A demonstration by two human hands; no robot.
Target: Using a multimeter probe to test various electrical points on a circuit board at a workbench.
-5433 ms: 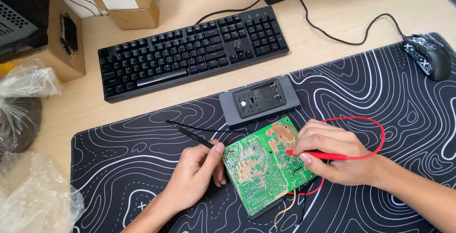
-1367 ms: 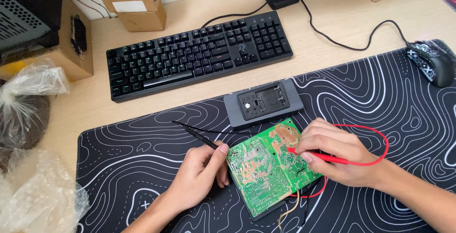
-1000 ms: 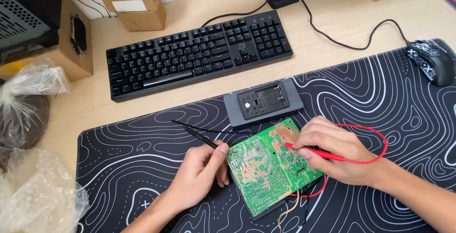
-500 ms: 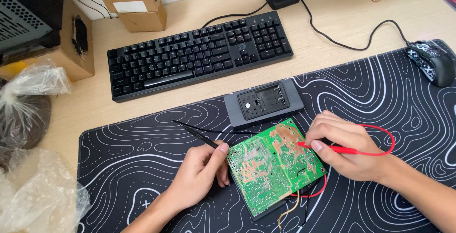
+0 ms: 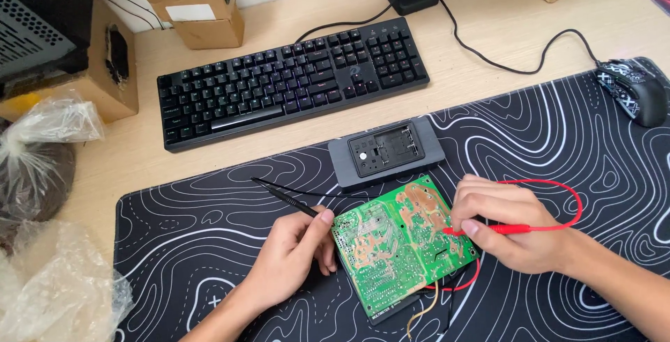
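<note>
Board: green rectangular circuit board (image 5: pixel 401 251), solder side up, is lain between both hands on the black wave-patterned mat (image 5: pixel 558 139), long axis slanting away to the right.
Right hand (image 5: pixel 516 234): fingers are clenched on the red probe (image 5: pixel 488 229), tip at the board's right edge.
Left hand (image 5: pixel 289 262): black probe (image 5: pixel 289 202) is pinched, board just right of the fingers.
Beyond: grey flat meter case (image 5: pixel 386 152), black keyboard (image 5: pixel 293 80).
Labels: white sticker on brown cardboard box (image 5: pixel 195 10), far left of fingers.

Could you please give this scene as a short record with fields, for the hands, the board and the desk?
left hand: holds the black probe, its tip away from the board, and rests at the left edge of the circuit board
right hand: holds the red probe, tip on the board
circuit board: green, solder side up, lying on the mat
mat: black with white lines
behind the board: grey meter, black keyboard
far right: black mouse
</note>
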